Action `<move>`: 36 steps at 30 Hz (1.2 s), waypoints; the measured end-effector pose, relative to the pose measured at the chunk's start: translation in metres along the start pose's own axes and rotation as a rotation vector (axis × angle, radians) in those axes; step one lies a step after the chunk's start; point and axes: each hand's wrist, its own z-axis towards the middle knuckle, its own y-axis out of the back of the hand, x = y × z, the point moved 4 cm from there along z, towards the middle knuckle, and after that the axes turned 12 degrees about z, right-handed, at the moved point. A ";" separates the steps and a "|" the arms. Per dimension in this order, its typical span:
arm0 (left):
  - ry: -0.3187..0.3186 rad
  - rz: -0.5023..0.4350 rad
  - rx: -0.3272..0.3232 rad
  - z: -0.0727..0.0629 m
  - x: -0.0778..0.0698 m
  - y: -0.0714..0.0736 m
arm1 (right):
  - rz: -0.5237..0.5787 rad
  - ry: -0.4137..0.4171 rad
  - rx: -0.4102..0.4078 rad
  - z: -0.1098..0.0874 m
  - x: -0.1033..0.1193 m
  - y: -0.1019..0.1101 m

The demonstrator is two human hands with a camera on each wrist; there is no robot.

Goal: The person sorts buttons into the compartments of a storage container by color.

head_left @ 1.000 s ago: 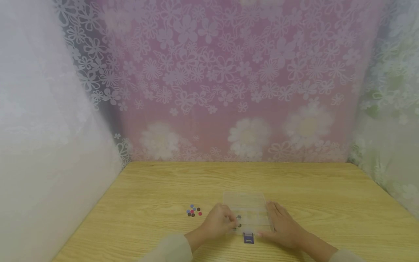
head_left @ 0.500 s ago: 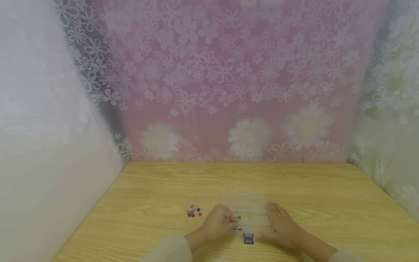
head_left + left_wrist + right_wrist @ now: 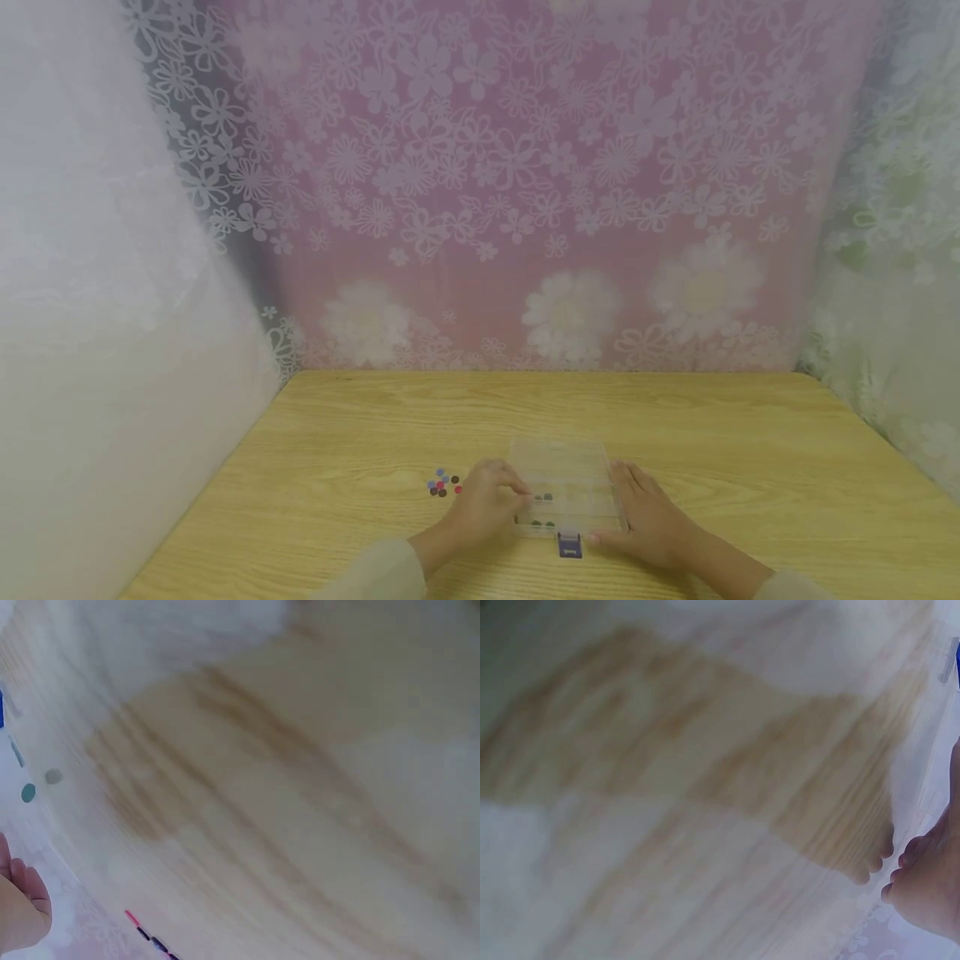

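A clear plastic compartment box (image 3: 577, 500) lies on the table with its lid folded back and a dark blue clasp (image 3: 570, 546) at the front. Dark small discs (image 3: 543, 525) sit in its left compartments, two in a front one and two in the one behind. My left hand (image 3: 487, 504) is at the box's left edge, fingers loosely bent and nothing visible between them. Against the right side of the box rests my right hand (image 3: 656, 517), its fingers straight and its thumb by the front edge. In the left wrist view a green disc (image 3: 28, 793) shows.
A loose group of blue, red and black discs (image 3: 440, 485) lies on the wood-grain table (image 3: 360, 450) left of my left hand, which partly overlaps a red one. A pink floral curtain (image 3: 525, 208) hangs behind the table, and pale sheets stand at both sides.
My left hand has drawn back leftward from over the box, uncovering dark discs in the left compartments. My right hand, the box and the loose discs stay where they were.
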 end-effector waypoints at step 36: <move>0.030 0.018 -0.082 -0.015 0.038 0.031 | 0.014 -0.033 0.058 0.001 0.000 0.001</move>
